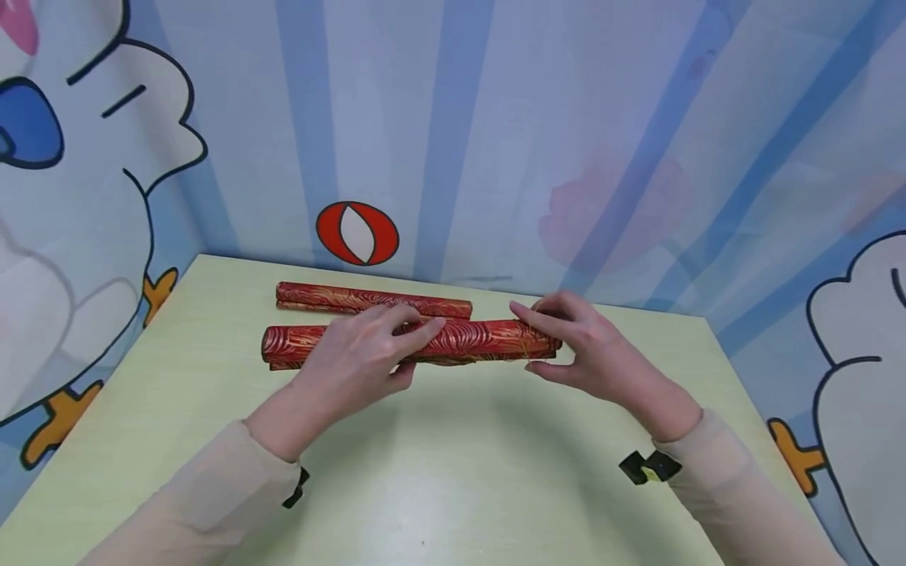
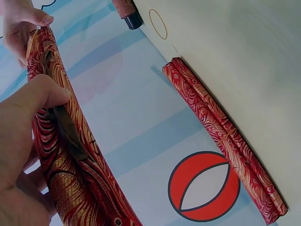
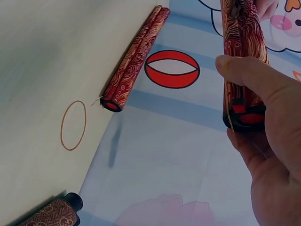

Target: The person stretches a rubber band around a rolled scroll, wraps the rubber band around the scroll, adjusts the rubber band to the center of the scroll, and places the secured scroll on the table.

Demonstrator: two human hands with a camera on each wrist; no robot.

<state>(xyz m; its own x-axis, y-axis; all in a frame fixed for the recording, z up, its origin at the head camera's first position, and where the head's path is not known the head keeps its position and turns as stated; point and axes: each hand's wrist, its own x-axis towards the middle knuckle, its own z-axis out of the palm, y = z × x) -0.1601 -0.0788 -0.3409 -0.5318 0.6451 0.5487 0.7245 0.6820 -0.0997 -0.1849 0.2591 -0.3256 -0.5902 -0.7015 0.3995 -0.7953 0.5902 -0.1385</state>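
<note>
Roll [image 1: 488, 339], red and gold, up above the worktop [image 1: 453, 487] near its back edge: left hand [image 1: 357, 346] curling fingers round its middle, right hand [image 1: 591, 346] pinching one end, second roll [image 1: 318, 296] lying just behind!

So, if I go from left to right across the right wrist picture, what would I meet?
A thin orange loop on the pale table, then a resting red roll, then a held red roll, gripped by the right hand.
</note>
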